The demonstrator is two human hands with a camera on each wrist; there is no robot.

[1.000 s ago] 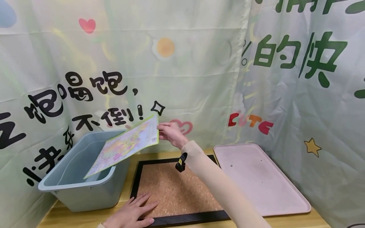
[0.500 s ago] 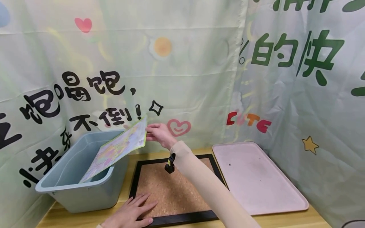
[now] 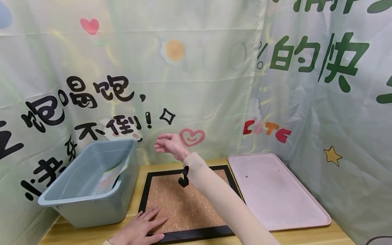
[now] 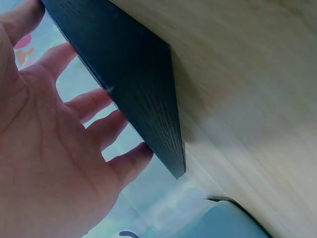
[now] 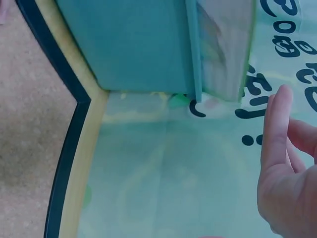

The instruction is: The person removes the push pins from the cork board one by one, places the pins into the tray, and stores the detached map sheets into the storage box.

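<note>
A thin map sheet (image 3: 108, 178) with a green edge lies inside the blue-grey plastic bin (image 3: 92, 215) at left, partly hidden by the bin's right wall. In the right wrist view the falling sheet (image 5: 225, 54) is blurred above the rim. My right hand (image 3: 172, 145) hovers right of the bin, fingers extended, apart from the sheet and holding nothing. On the near left corner of a black-framed cork board (image 3: 186, 204) rests my left hand (image 3: 137, 228), its fingers spread. The left wrist view shows those fingertips touching the black frame (image 4: 119, 59).
A pale pink tray (image 3: 281, 194) lies right of the cork board on the wooden table (image 3: 315, 236). Printed fabric (image 3: 211, 98) hangs behind and at both sides. The bin's raised walls stand close to the board's left edge.
My right hand moved left with the map sheet and then let go. The sheet dropped into the bin. The left hand stayed on the board's corner.
</note>
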